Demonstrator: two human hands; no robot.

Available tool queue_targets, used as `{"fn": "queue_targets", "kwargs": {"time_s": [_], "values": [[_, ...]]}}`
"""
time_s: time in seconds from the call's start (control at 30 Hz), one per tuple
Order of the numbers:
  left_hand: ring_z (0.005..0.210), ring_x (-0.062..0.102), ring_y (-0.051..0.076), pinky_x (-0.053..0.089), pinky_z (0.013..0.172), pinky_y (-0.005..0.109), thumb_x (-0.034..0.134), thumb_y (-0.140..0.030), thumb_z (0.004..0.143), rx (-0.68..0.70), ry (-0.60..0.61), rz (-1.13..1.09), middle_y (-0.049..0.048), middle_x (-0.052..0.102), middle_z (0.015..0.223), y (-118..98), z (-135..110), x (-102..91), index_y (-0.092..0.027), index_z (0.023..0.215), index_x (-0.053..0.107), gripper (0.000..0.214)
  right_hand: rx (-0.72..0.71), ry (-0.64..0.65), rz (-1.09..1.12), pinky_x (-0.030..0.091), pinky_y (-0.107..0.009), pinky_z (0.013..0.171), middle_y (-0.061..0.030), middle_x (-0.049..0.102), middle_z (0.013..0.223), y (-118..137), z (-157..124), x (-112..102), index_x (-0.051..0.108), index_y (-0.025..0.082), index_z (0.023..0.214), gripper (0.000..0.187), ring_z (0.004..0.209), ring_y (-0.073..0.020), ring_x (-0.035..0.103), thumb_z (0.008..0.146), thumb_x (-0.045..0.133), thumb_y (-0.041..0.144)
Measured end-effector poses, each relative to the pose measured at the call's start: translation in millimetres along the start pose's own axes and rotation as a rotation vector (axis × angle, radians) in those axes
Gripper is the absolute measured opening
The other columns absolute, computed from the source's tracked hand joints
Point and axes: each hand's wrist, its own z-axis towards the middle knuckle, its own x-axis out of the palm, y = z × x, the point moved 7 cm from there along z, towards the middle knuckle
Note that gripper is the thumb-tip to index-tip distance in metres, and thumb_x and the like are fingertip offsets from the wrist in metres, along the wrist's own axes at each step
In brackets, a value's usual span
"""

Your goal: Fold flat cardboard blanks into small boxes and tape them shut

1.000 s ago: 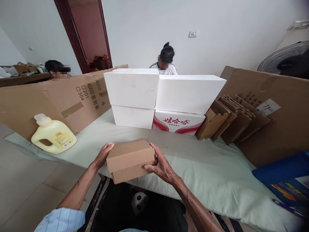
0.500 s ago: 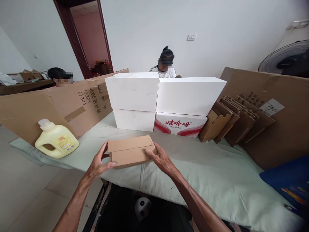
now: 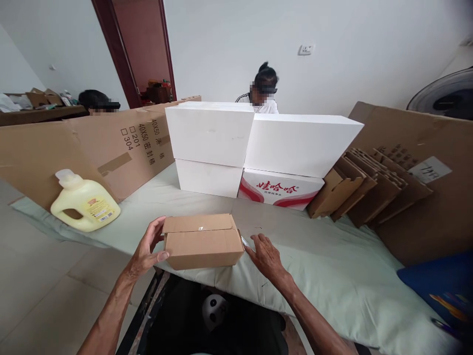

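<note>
A small brown cardboard box (image 3: pixel 203 244) sits near the front edge of the cloth-covered surface, its top flaps lying nearly closed with a narrow seam between them. My left hand (image 3: pixel 146 249) grips the left end, thumb at the front corner and fingers behind. Off the right end is my right hand (image 3: pixel 266 256), its thumb stretched toward the box and its fingers loosely bent and apart from the thumb. Between that thumb and the box's right end shows a thin pale, shiny sliver (image 3: pixel 244 241); whether it belongs to the box I cannot tell.
White boxes (image 3: pixel 210 133) stand stacked at the back, one with red print (image 3: pixel 279 190). Flattened cartons (image 3: pixel 373 182) lean at right, near a blue object (image 3: pixel 439 286). A yellow jug (image 3: pixel 86 204) stands left by a large carton (image 3: pixel 111 148). Two people sit beyond.
My right hand has come off the box and moved right, baring its right end and the pale sliver. The box has turned slightly and sits lower in view. My left hand keeps its hold.
</note>
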Motion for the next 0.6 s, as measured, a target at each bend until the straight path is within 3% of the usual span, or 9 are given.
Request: {"fn": "queue_targets", "kwargs": {"time_s": [0.17, 0.27, 0.33, 0.43, 0.5, 0.6], "values": [[0.163, 0.041, 0.046, 0.048, 0.123, 0.051, 0.094, -0.067, 0.076, 0.004, 0.008, 0.002, 0.0207, 0.043, 0.176, -3.4, -7.8, 4.3, -0.028, 0.169, 0.033, 0.117, 0.044, -0.003, -0.002, 0.049, -0.035, 0.083, -0.0115, 0.069, 0.094, -17.3, 1.5, 20.9, 0.053, 0.024, 0.080, 0.017, 0.094, -0.0267, 0.065, 0.097, 0.056, 0.022], [0.162, 0.042, 0.047, 0.049, 0.122, 0.052, 0.095, -0.065, 0.074, -0.011, -0.008, 0.020, 0.0207, 0.046, 0.174, -8.2, -11.8, 5.3, -0.028, 0.167, 0.037, 0.116, 0.063, -0.025, 0.055, 0.048, -0.033, 0.072, -0.0070, 0.065, 0.083, -19.1, 14.2, 7.7, 0.053, 0.024, 0.084, 0.022, 0.078, -0.0231, 0.062, 0.103, 0.043, 0.028], [0.162, 0.042, 0.047, 0.049, 0.122, 0.052, 0.097, -0.062, 0.073, -0.008, -0.018, 0.019, 0.0198, 0.046, 0.174, -10.7, -14.4, 6.5, -0.029, 0.167, 0.038, 0.116, 0.061, -0.038, 0.103, 0.047, -0.030, 0.066, -0.0032, 0.062, 0.078, -14.0, 24.4, -14.0, 0.056, 0.024, 0.092, 0.033, 0.070, -0.0204, 0.059, 0.110, 0.031, 0.038], [0.162, 0.041, 0.047, 0.048, 0.124, 0.054, 0.098, -0.059, 0.071, -0.002, -0.041, 0.016, 0.0196, 0.045, 0.175, -11.8, -18.0, 8.5, -0.029, 0.167, 0.038, 0.117, -0.041, -0.016, 0.213, 0.048, -0.028, 0.065, -0.0007, 0.061, 0.079, 20.3, 33.4, -58.7, 0.063, 0.022, 0.105, 0.049, 0.070, -0.0179, 0.058, 0.115, 0.026, 0.053], [0.162, 0.041, 0.048, 0.047, 0.125, 0.056, 0.098, -0.058, 0.071, -0.005, -0.055, 0.025, 0.0204, 0.044, 0.175, -12.2, -20.3, 10.2, -0.028, 0.168, 0.038, 0.118, -0.201, 0.091, 0.312, 0.046, -0.028, 0.067, -0.0008, 0.065, 0.083, 63.4, 31.6, -84.4, 0.068, 0.023, 0.110, 0.048, 0.073, -0.0171, 0.059, 0.115, 0.037, 0.059], [0.161, 0.041, 0.048, 0.045, 0.126, 0.057, 0.098, -0.059, 0.070, -0.010, -0.074, 0.040, 0.0204, 0.044, 0.175, -14.4, -24.0, 11.8, -0.027, 0.168, 0.039, 0.118, -0.391, 0.233, 0.290, 0.042, -0.028, 0.070, -0.0026, 0.073, 0.091, 126.1, 22.7, -109.1, 0.072, 0.024, 0.106, 0.041, 0.077, -0.0164, 0.062, 0.116, 0.047, 0.055]]}}
